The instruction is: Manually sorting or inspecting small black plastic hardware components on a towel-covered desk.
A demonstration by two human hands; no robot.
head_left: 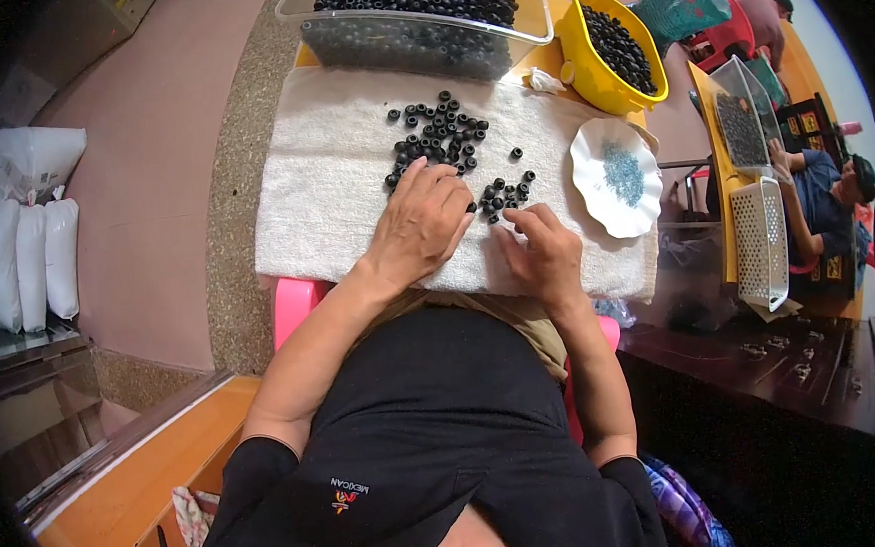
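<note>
On a white towel (321, 170) in front of me lie small black round pieces with holes, like beads or caps. A larger loose group of black pieces (439, 133) spreads beyond my left hand (416, 223), whose fingers reach down onto its near edge. One black piece (471, 208) sits beside that hand's thumb. To the right is a smaller cluster of black pieces (505, 194). My right hand (544, 252) is just on the near side of this cluster, thumb and index finger apart, with nothing visible between them.
A clear plastic bin (422, 24) full of black pieces stands at the far edge. Right of it is a yellow basin (576, 49) of more pieces. A white scalloped plate (592, 179) holds bluish bits. Another person (824, 200) works at a table farther right. White sacks (31, 258) stand left.
</note>
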